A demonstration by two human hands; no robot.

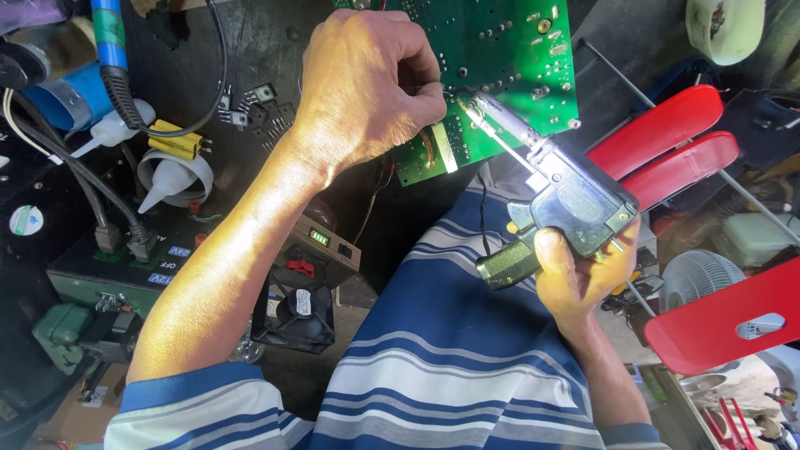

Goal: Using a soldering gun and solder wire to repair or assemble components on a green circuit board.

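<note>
So, nearest the camera, a blue and white striped shirt [442,367] fills the bottom middle, with both sleeves cut off by the lower edge. Just beyond it on the right, the right hand [575,279] is wrapped closed around the grip of a pistol-shaped soldering gun [567,196]; the lower grip is mostly hidden inside the fist. The gun's thin tip is laid against the near edge of a green circuit board [500,67], which is held up at the far middle. The left hand [362,83] is closed in a pinch at that board's left edge, but what exactly is pinched can't be made out, since the fingers cover it. The board's top is cut off by the frame.

On the left, a small black fan [296,312] is seen near the forearm, with a green switch box [125,279] beside it. Farther left, two white glue tubes [167,179] and a blue-handled soldering iron [112,58] are crowded among grey cables, so little open room is left there. Loose black transistors [254,108] are scattered on the dark bench beyond.

On the right, red plastic chair parts [667,146] are packed close, and a white mini fan [696,279] is partly hidden behind them.
</note>
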